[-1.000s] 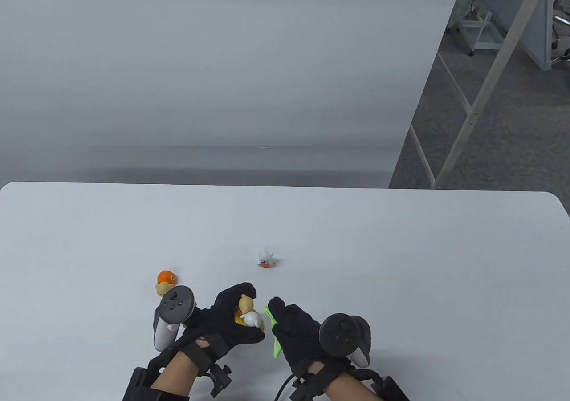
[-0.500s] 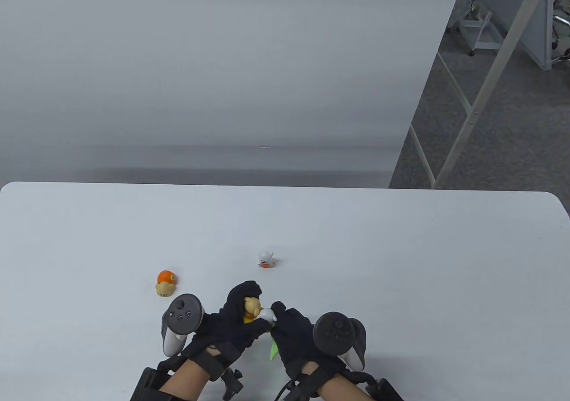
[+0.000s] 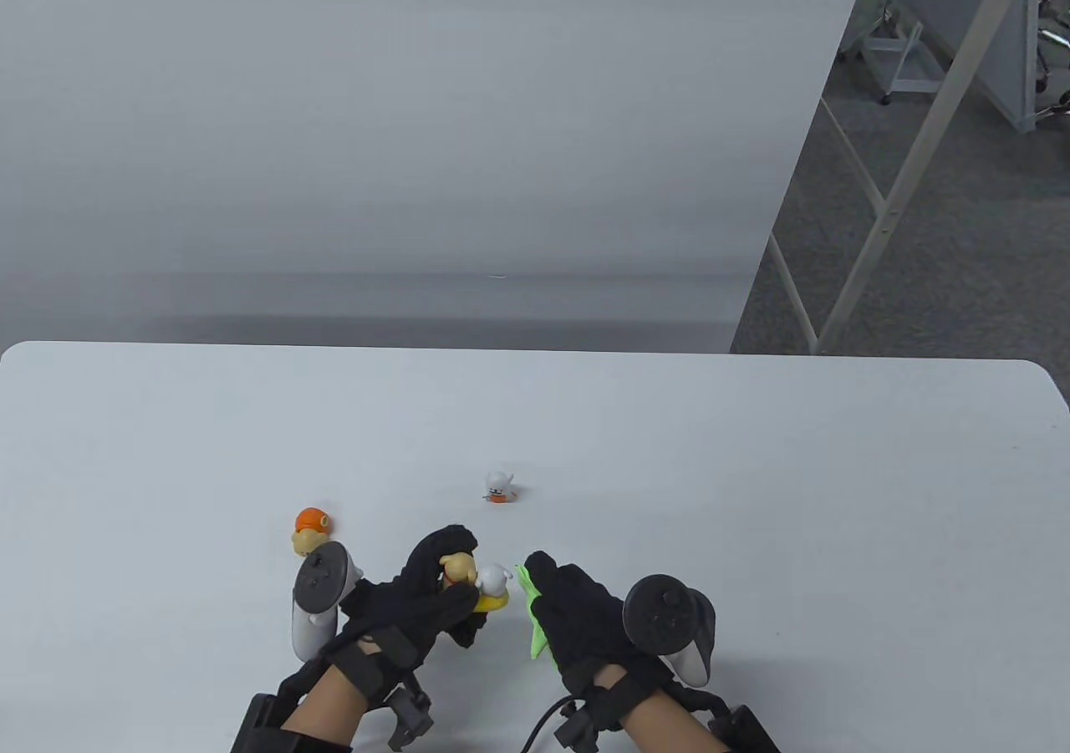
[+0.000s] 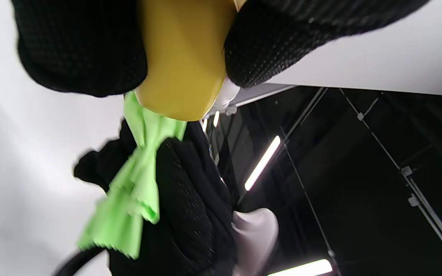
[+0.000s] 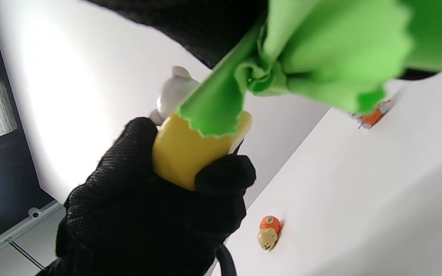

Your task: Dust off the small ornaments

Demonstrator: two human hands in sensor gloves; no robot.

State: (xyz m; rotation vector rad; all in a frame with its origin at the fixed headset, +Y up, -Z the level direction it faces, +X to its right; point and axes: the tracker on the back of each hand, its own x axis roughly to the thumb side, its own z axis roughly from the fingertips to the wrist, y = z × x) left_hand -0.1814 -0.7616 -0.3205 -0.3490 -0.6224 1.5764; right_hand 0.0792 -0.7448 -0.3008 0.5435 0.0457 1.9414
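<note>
My left hand [image 3: 435, 594] grips a small ornament [image 3: 478, 582] with a yellow base and tan and white figures, lifted above the white table [image 3: 752, 485]. Its yellow base shows between my fingers in the left wrist view [image 4: 182, 65] and in the right wrist view [image 5: 190, 153]. My right hand [image 3: 577, 615] holds a green cloth [image 3: 535, 619] just right of the ornament. In the right wrist view the cloth [image 5: 301, 57] hangs over the base's edge. A white ornament [image 3: 499, 485] and an orange-capped tan ornament [image 3: 310, 530] stand on the table.
The table's far edge [image 3: 535, 350] meets a grey wall. To the right lies grey floor with white metal frames [image 3: 878, 201]. The orange-capped ornament also shows in the right wrist view [image 5: 268, 232].
My right hand with the cloth was against the ornament half a second ago and has drawn back to the right. My left hand has turned the ornament, its white figure now pointing right.
</note>
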